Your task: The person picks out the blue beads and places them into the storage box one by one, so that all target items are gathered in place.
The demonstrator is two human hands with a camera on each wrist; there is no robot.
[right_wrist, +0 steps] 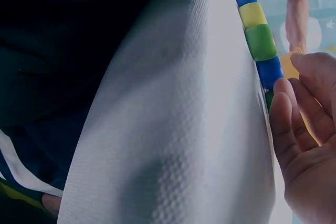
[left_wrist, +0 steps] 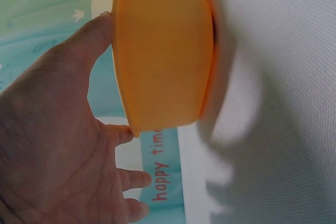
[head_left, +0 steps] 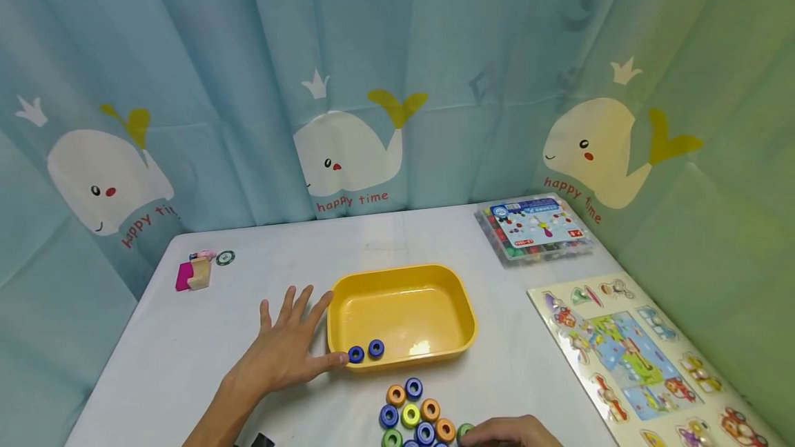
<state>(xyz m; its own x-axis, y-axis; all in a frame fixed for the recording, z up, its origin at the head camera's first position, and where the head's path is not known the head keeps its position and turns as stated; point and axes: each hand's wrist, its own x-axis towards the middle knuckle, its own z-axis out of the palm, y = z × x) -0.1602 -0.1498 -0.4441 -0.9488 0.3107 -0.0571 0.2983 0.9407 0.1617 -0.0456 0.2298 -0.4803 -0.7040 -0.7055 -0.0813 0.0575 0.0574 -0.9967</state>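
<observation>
Probably light, hard and slick, the green ring [head_left: 464, 430] at the half-curled right grip [head_left: 514, 431], hold unclear, suits a side pinch, while the left grip [head_left: 287, 356] spreads against the tray [head_left: 410, 312].

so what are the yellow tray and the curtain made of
The yellow tray looks like smooth, glossy plastic, given the bright highlight on its floor. The curtain seems a thin, fairly matte fabric, judging by its folds; its fibre is unclear.

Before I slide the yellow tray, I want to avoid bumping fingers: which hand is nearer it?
Left. The left hand touches the left end of the yellow tray; the right hand is apart from it, beside the loose rings in front.
</observation>
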